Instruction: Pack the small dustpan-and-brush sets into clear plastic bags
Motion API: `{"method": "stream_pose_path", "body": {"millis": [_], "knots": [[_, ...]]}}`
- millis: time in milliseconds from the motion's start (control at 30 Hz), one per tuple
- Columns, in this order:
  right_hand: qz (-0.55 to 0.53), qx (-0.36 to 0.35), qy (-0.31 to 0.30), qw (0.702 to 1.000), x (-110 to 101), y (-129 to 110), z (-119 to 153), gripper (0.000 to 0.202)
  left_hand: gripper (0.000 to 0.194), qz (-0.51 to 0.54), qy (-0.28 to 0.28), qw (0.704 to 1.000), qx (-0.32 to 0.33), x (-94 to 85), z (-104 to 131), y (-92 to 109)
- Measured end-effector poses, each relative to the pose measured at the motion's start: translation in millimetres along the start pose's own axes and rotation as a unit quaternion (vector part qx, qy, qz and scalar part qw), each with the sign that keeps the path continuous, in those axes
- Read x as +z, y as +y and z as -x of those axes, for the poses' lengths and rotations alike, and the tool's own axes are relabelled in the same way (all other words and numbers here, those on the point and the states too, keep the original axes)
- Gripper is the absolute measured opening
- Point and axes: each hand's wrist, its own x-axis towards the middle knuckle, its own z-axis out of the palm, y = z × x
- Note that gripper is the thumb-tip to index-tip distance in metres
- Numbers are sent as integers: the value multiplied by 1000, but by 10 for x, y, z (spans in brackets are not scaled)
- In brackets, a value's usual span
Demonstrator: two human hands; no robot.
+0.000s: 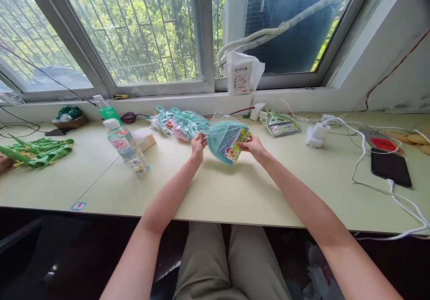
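Note:
Between my two hands, just above the table, is a teal mini dustpan and brush set (220, 141) with a yellow-green printed card. My left hand (199, 145) is closed on its handle end. The fingers of my right hand (252, 146) pinch the edge with the card. Clear plastic film (221, 117) shows above the set. Behind my left hand lies a pile of wrapped sets (178, 123) in teal and pink. Another wrapped dustpan set (279, 123), green with a dark brush, lies farther back on the right.
Two plastic bottles, a clear one (126, 147) and a green-labelled one (106, 109), stand left on the table (215, 197). Green stalk-like pieces (40, 152) lie far left beside another person's hand (5, 162). A white charger (316, 135), cables and a phone (390, 167) occupy the right.

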Motion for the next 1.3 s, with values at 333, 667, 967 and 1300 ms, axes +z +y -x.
{"method": "stream_pose_path", "body": {"millis": [333,667,967,1300], "knots": [[73,0,-74,995,-246,-221,102,42,32,-304,-114,907,268,-137,123,290],[14,-18,79,997,-684,-110,-125,38,36,-483,311,805,146,-888,-345,408],[-48,-1,13,999,-193,31,-35,33,46,-216,-150,960,92,53,201,101],[623,43,287,727,-1348,-389,85,66,35,-170,-156,973,5,87,200,-167]]}}
